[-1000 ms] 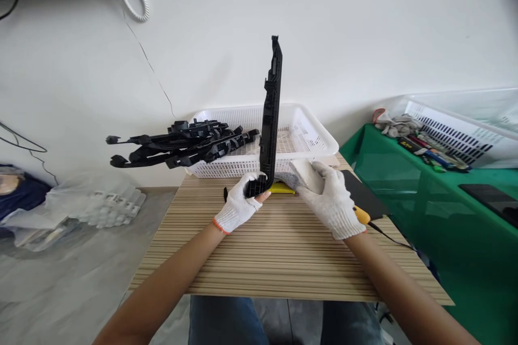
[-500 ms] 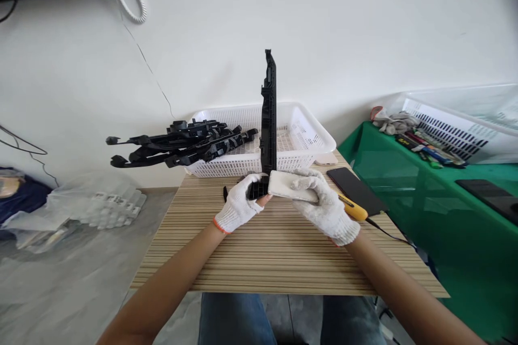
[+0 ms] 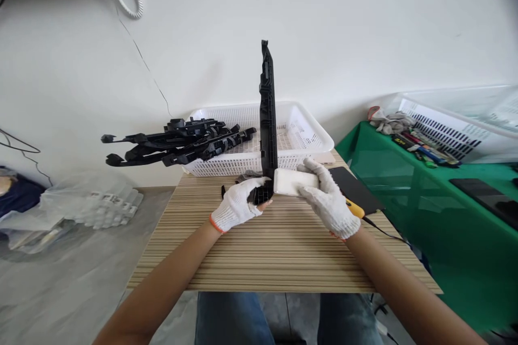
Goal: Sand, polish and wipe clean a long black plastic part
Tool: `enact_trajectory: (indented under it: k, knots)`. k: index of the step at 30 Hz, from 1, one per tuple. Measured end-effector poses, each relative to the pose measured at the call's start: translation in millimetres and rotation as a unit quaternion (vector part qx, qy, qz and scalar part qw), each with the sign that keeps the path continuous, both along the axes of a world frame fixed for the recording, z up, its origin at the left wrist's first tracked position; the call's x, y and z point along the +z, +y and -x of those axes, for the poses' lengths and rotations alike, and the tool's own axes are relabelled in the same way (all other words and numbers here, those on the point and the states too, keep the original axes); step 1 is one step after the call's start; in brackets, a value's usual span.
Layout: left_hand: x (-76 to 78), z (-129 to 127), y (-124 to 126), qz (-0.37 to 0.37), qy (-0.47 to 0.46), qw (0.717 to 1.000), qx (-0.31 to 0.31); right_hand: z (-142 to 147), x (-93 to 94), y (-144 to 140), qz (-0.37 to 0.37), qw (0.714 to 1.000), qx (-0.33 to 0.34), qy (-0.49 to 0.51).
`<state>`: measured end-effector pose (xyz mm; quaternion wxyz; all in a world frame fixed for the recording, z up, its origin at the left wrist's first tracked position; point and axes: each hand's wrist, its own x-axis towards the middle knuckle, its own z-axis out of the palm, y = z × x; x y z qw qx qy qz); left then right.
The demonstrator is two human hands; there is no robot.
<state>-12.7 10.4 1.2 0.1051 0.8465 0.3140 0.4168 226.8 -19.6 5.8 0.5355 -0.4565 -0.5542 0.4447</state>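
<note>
- Overall, one table (image 3: 283, 259) bears a first basket (image 3: 226, 166); one green cloth (image 3: 388, 172), to the right, bears a second basket (image 3: 441, 129).
- Several black strips (image 3: 190, 143), too overlapped to count, lie in the first basket, jutting past its left rim.
- One upright strip (image 3: 267, 118): left hand (image 3: 237, 205) clasps its foot.
- One block (image 3: 293, 182): right hand (image 3: 329, 205) pinches it beside that foot, contact unclear.

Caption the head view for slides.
Left grip holds a black part upright; right grip holds a white block beside it.
</note>
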Motion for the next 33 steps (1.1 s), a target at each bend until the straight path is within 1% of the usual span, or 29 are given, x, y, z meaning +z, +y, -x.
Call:
enact_trajectory:
  k: [2, 5, 8, 10, 13, 15, 16, 17, 20, 23, 25, 28, 31, 33]
  knots:
    - [-4.1, 0, 1, 0.003, 0.002, 1.000, -0.008, 5, 0.5, -5, 0.007, 0.997, 0.022, -0.071]
    - [-8.5, -1, -1, 0.047, 0.002, 0.998, -0.032, 16, -1.2, -14, 0.023, 0.979, 0.039, -0.197]
    - [-7.9, -3, -5, 0.083, 0.015, 0.995, -0.045, 21, -6.8, -13, 0.046, 0.968, 0.032, -0.243]
    - [-5.0, -5, -6, 0.075, 0.031, 0.996, -0.022, 18, -10.9, -6, 0.036, 0.973, 0.012, -0.227]
    - [-0.5, -8, -8, 0.051, 0.055, 0.997, 0.018, 9, -14.2, 8, 0.024, 0.988, -0.033, -0.146]
    - [0.3, -9, -8, 0.045, 0.069, 0.996, 0.024, 5, -14.0, 13, 0.030, 0.993, -0.049, -0.102]
    - [-0.2, -10, -9, 0.050, 0.068, 0.996, 0.019, 5, -13.3, 13, 0.031, 0.994, -0.046, -0.096]
    - [-1.3, -9, -9, 0.058, 0.062, 0.996, 0.011, 7, -12.2, 11, 0.031, 0.994, -0.034, -0.102]
    - [-5.7, -7, -8, 0.070, 0.014, 0.997, -0.021, 17, -7.9, 1, 0.035, 0.986, 0.006, -0.162]
    - [-6.9, -5, -7, 0.040, 0.000, 0.999, -0.027, 24, -4.1, -5, 0.051, 0.981, 0.015, -0.188]
    - [-5.4, -5, -6, 0.017, 0.016, 1.000, -0.004, 21, -3.0, -2, 0.062, 0.983, -0.002, -0.172]
    - [-3.3, -6, -5, -0.022, 0.027, 0.999, 0.030, 11, -3.1, 5, 0.058, 0.988, -0.054, -0.130]
    - [-3.0, -7, -4, -0.058, 0.020, 0.997, 0.047, 1, -3.0, 11, 0.044, 0.988, -0.093, -0.114]
    - [-3.2, -7, -3, -0.064, 0.014, 0.996, 0.055, -1, -2.4, 12, 0.040, 0.987, -0.103, -0.117]
